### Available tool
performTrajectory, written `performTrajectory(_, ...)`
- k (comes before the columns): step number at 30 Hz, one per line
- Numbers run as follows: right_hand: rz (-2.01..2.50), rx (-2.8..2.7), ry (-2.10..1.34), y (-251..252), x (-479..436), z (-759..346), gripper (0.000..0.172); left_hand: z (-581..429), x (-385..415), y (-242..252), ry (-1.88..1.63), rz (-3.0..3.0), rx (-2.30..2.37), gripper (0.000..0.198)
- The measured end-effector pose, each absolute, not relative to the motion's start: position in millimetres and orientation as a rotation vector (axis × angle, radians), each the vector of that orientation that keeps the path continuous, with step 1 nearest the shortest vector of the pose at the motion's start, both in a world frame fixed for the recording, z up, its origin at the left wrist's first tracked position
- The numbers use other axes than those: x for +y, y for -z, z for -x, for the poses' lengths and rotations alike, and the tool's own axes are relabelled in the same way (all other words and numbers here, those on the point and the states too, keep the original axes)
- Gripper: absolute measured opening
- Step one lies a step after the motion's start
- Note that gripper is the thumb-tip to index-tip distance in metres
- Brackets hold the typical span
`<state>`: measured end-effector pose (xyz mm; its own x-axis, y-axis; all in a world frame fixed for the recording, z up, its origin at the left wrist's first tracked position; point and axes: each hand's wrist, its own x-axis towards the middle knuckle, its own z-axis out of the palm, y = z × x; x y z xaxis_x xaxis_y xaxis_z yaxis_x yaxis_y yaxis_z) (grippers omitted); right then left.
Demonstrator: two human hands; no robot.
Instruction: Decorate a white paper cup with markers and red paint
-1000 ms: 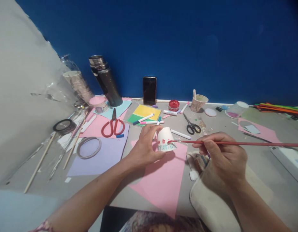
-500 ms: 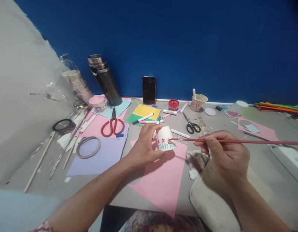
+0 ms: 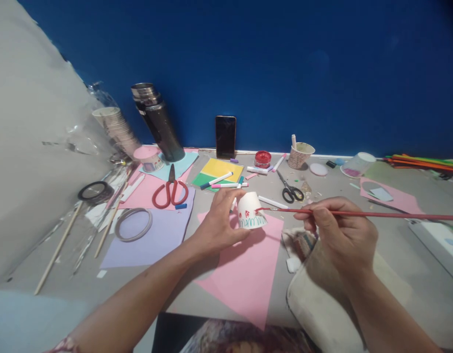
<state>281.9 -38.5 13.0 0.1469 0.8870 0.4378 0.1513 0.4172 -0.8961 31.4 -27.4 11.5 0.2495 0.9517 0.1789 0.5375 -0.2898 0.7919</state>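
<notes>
Upside down above a pink sheet [image 3: 248, 274], a white paper cup [image 3: 250, 201] carries red painted marks and a teal wavy line near its rim. My left hand [image 3: 221, 220] grips the cup from the left, thumb low and fingers behind it. Between the thumb and fingers of my right hand [image 3: 340, 235] is a long red paintbrush [image 3: 388, 215]. Its red-tipped bristles are at the cup's right side; whether they touch it, I cannot tell. An open jar of red paint [image 3: 263, 159] stands behind the cup.
Red-handled scissors [image 3: 171, 191], a tape roll [image 3: 134, 225] and a dark flask [image 3: 160, 122] are on the left. A phone [image 3: 225, 137] leans on the blue wall. Markers, black scissors [image 3: 292, 193] and a patterned cup [image 3: 300, 156] lie behind my hands. A cloth [image 3: 322, 304] lies under my right arm.
The brush tip has shifted slightly along the cup, and the red marks look a little fuller. Both hands keep their grips; the whole view has moved very slightly.
</notes>
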Motion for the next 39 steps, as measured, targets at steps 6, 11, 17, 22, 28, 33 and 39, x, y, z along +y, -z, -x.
performTrajectory(6,1.048,-1.329,-0.715,-11.8,-38.2,-281.8,0.022,-32.4,-28.6,-14.2,-0.883,-1.918,1.356,0.068)
performTrajectory(11,1.067,-1.319,-0.737,-12.5,-37.3,-281.1,0.023,-32.2,-27.7,-11.9,-0.905,-1.923,1.34,0.068)
performTrajectory(17,1.078,-1.295,-0.746,-13.7,-37.3,-280.8,0.025,-31.9,-28.1,-10.9,-0.898,-1.887,1.329,0.069)
performTrajectory(22,1.072,-1.268,-0.743,-13.8,-37.6,-280.2,0.025,-31.5,-28.5,-11.9,-0.887,-1.893,1.322,0.069)
performTrajectory(28,1.076,-1.269,-0.764,-14.6,-37.4,-279.1,0.025,-31.5,-28.2,-11.1,-0.896,-1.898,1.333,0.068)
performTrajectory(33,1.053,-1.277,-0.725,-13.0,-35.8,-279.8,0.026,-32.2,-27.8,-11.7,-0.886,-1.89,1.333,0.068)
performTrajectory(39,1.049,-1.299,-0.715,-9.6,-36.1,-281.1,0.024,-32.0,-26.5,-8.0,-0.886,-1.89,1.328,0.07)
